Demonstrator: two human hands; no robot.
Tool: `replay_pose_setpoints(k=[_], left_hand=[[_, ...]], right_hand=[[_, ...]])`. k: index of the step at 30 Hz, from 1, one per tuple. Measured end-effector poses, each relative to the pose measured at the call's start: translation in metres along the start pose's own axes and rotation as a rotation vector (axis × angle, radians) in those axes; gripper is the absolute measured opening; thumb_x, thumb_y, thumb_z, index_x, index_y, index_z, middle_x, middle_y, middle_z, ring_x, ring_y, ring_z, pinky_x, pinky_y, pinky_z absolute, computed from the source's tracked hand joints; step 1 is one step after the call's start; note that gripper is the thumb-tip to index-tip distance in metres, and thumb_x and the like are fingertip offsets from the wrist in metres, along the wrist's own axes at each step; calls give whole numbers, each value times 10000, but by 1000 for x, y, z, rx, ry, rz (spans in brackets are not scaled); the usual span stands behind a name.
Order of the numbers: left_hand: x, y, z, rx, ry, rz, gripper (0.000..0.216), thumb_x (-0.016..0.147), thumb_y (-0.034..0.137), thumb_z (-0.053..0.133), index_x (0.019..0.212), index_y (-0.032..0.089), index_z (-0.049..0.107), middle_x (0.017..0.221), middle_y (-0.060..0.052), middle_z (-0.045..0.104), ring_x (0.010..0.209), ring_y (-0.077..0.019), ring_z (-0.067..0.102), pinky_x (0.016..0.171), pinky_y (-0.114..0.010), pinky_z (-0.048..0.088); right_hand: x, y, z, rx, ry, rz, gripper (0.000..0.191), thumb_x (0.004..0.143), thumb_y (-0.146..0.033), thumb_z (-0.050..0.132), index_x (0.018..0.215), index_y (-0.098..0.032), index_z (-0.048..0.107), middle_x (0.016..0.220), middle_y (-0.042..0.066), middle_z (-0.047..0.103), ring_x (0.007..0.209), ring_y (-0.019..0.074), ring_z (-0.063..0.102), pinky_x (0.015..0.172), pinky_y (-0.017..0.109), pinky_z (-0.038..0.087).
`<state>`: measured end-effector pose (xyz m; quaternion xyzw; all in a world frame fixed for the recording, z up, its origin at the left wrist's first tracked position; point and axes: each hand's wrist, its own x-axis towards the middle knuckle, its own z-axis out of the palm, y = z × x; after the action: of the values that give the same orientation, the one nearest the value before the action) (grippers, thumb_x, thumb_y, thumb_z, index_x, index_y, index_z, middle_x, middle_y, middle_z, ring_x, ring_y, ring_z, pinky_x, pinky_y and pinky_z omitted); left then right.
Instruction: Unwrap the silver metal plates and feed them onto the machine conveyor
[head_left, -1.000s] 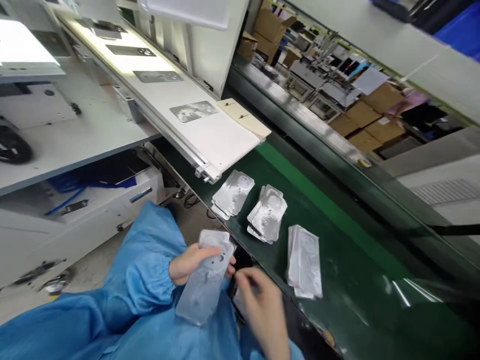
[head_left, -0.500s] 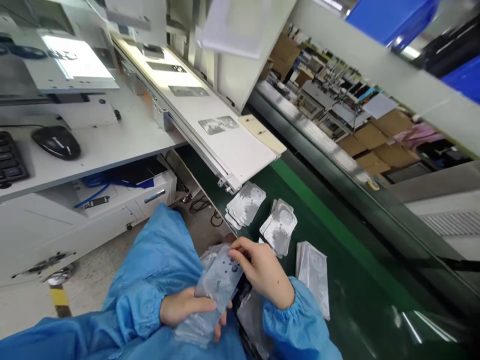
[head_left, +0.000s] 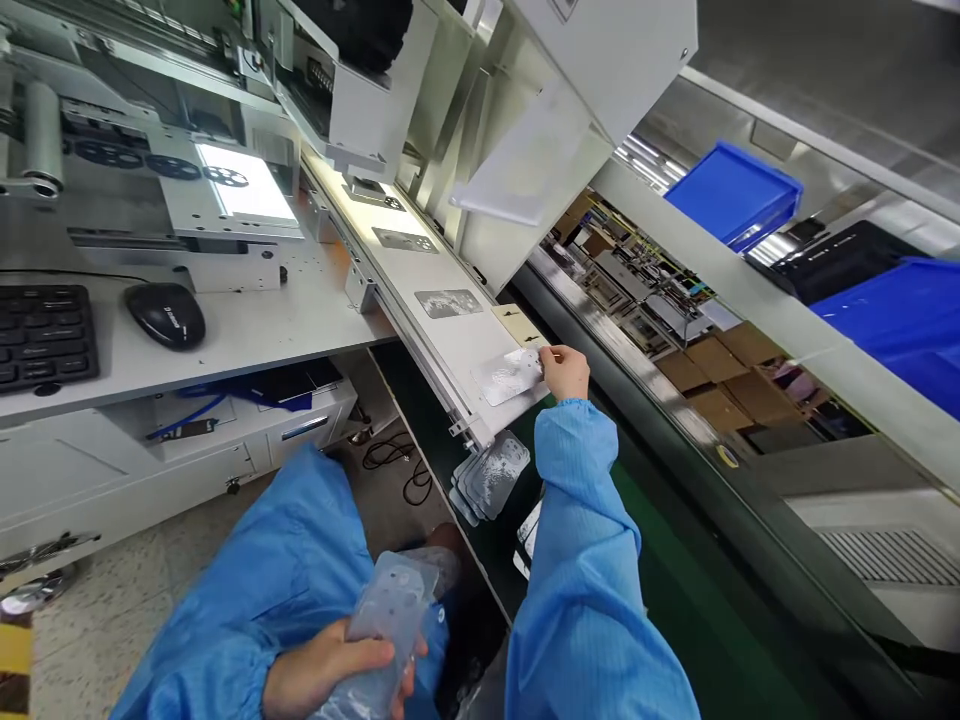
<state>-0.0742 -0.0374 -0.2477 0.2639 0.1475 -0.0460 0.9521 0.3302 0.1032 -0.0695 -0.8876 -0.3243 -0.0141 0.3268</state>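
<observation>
My left hand (head_left: 330,660) is wrapped around a stack of translucent, phone-sized sheets (head_left: 394,600) above my lap. My right hand (head_left: 566,373), its fingers closed, pinches the right end of a shiny thin sheet (head_left: 510,376) over the near end of the white conveyor belt (head_left: 461,342). Whether that sheet lies flat on the belt is hard to tell. Farther up the belt lie a speckled grey sheet (head_left: 448,303) and a darker one (head_left: 405,240). A cream block with two black arrows (head_left: 517,325) sits at the belt's right edge, close to my right fingers.
Below the belt end, a fanned pile of grey sheets (head_left: 495,475) rests on a green surface (head_left: 675,600). My right sleeve partly covers another pile (head_left: 529,530). At left are a mouse (head_left: 166,315) and keyboard (head_left: 49,335). A machine head (head_left: 367,165) overhangs the belt.
My right hand has left the stack in my left hand and moved up to the belt end with a sheet. My left hand still holds the stack. The view has shifted.
</observation>
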Motion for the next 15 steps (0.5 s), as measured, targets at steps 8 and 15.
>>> replay_pose_setpoints(k=[8, 15], left_hand=[[6, -2, -6, 11, 26, -12, 232, 736, 505, 717, 898, 367, 808, 847, -68, 752, 773, -295, 723, 830, -505, 473], [8, -3, -6, -36, -4, -35, 296, 705, 499, 755, 946, 339, 821, 845, -83, 732, 714, -277, 687, 788, -490, 455]], right_hand=[[-46, -6, 9, -45, -35, -323, 413, 915, -475, 590, 1159, -161, 701, 1162, 152, 712, 1074, 306, 636, 942, 443, 475], [-97, -19, 21, -158, -214, -525, 321, 910, -421, 598, 1107, -193, 709, 1212, 136, 674, 1148, 323, 591, 1027, 507, 437]])
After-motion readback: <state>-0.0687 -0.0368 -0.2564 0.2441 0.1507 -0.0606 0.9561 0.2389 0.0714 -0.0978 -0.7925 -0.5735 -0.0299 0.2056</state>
